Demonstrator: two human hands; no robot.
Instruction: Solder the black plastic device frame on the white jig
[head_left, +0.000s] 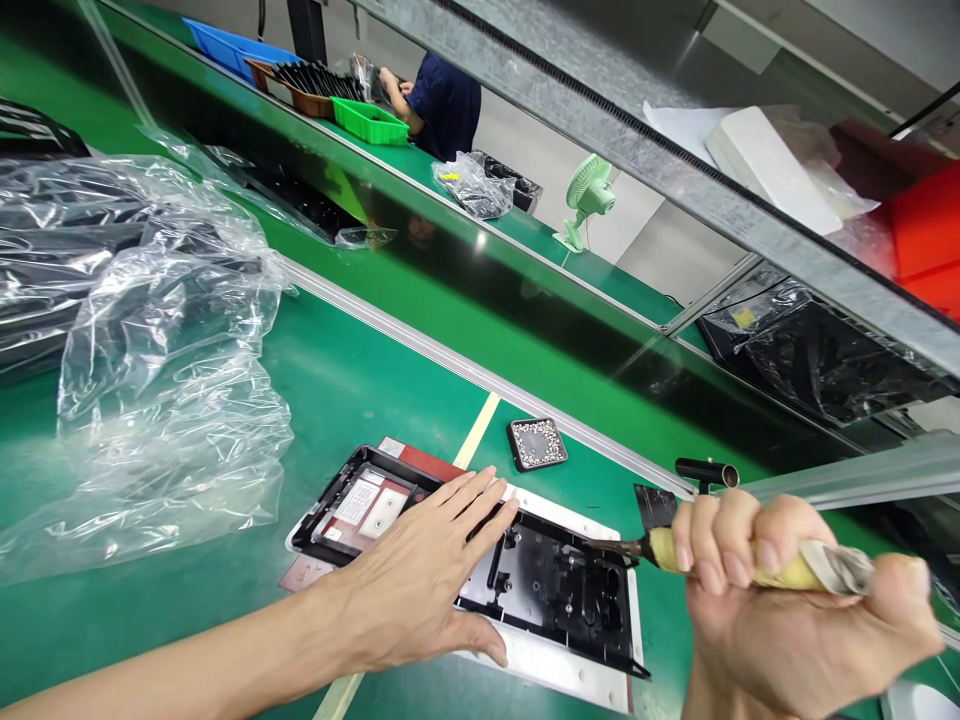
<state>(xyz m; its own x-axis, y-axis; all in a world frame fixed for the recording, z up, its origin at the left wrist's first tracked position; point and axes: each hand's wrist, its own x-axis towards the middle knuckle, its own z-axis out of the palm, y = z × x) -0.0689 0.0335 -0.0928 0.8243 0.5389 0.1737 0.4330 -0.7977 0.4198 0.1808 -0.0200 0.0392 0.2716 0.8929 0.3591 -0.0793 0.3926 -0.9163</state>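
Note:
My left hand (427, 580) lies flat, fingers stretched out, on a black plastic panel (555, 590) that rests on a white fixture plate (570, 670) on the green bench. My right hand (780, 610) is closed in a fist round a yellow-handled tool (664, 549) wrapped in tape. Its dark tip points left and reaches the panel's right edge. The panel's left end shows a red and white labelled area (367, 505).
A small black tray of tiny screws (536, 443) sits just behind the panel. A heap of clear plastic bags (150, 350) covers the left. A black tube (709, 472) lies at right. Across the conveyor are a green fan (589, 195), coloured bins (367, 120), and another person (442, 100).

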